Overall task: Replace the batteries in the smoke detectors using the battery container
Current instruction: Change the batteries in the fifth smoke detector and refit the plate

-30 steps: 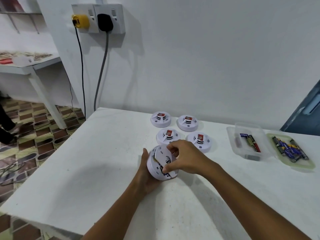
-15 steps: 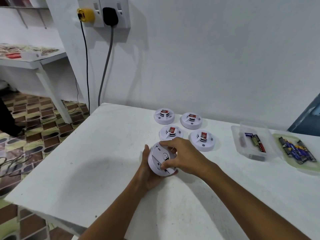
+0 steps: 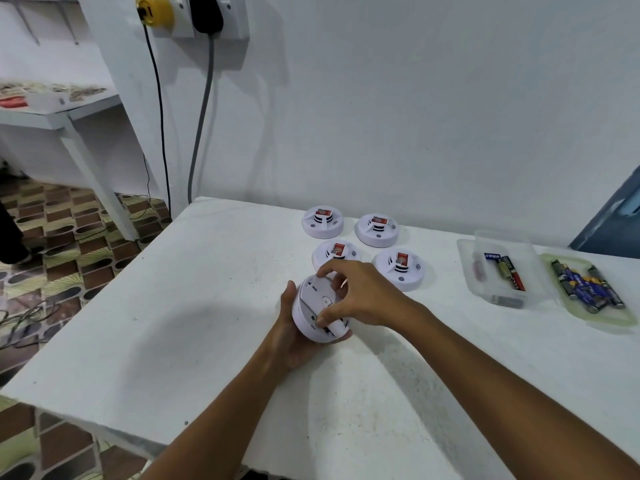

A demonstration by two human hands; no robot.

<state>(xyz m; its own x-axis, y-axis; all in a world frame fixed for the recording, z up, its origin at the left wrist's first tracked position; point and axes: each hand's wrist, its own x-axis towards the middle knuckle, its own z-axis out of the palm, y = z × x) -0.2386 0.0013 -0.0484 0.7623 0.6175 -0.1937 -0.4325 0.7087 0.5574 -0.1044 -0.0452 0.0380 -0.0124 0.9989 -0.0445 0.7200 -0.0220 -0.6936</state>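
- The white tabletop point(image 3: 145, 327) fills the lower middle of the frame, set against a white wall with 2 plugs in a socket at the upper left.
- 4 smoke detectors point(image 3: 400, 270) sit face up in a 2-by-2 group near the centre, close to the wall; nothing shows whether they have been serviced or not.
- At the right edge, a green tray point(image 3: 623, 322) holds several dark and blue batteries, and just left of it the clear battery container point(image 3: 465, 265) holds about 3 more, so the sorting looks under way.
- A 5th detector, the held smoke detector point(image 3: 311, 306), is tilted back-side up at the centre of the frame, in front of the group.
- The left hand point(image 3: 287, 337) cups it from beneath, fingers wrapped round its rim.
- The right hand point(image 3: 360, 296) grips its back plate between thumb and fingertips, apparently twisting it; open or closing, I cannot tell.
- My guess: 1 unit in hand, and any of the others may still be waiting.
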